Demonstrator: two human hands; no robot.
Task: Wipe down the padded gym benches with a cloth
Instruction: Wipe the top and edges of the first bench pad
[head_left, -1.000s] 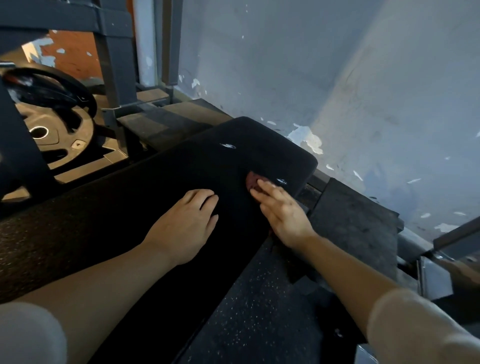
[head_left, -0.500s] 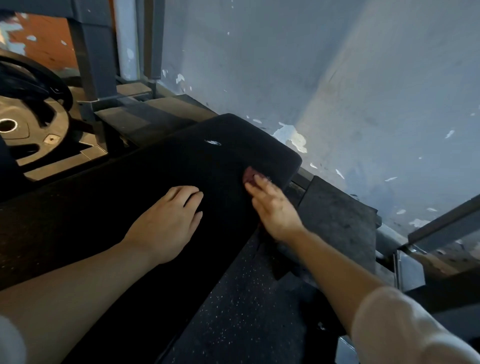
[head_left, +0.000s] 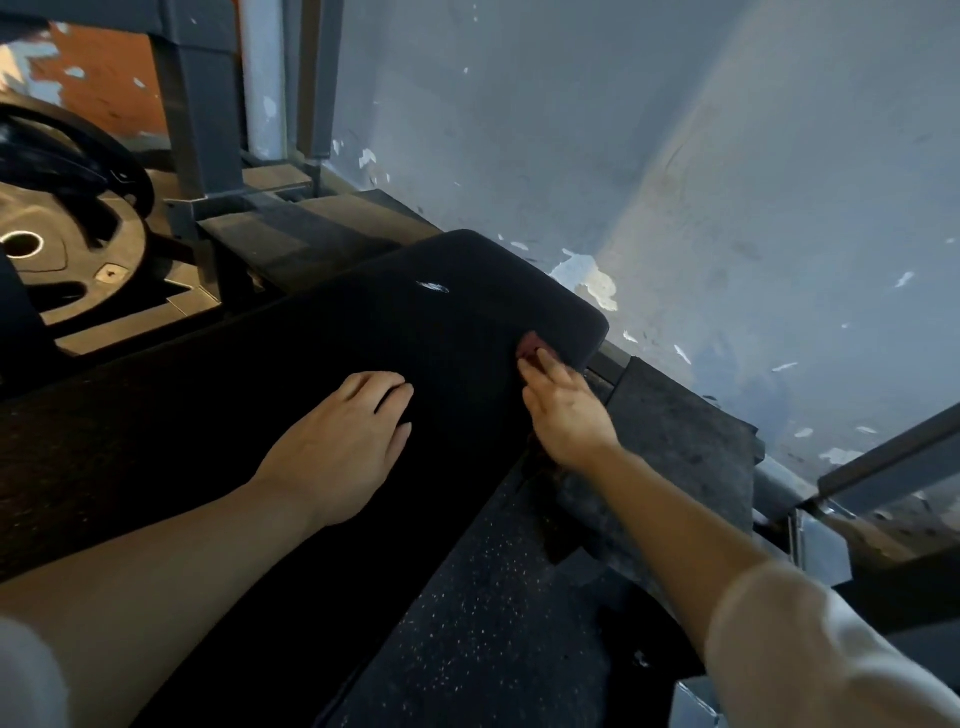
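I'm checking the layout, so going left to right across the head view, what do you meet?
Round black weight plate → left hand flat on the black padded bench → small reddish cloth → right hand → peeling grey wall.

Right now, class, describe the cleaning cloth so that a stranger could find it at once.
Start at the long black padded bench running toward the grey wall. Near its far rounded end, the right hand presses on a small cloth. It is the only reddish thing on the dark pad.

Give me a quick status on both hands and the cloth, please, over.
Left hand flat on black padded bench, open. Right hand presses small reddish cloth at the bench's right edge near the far corner. Nothing in the way.
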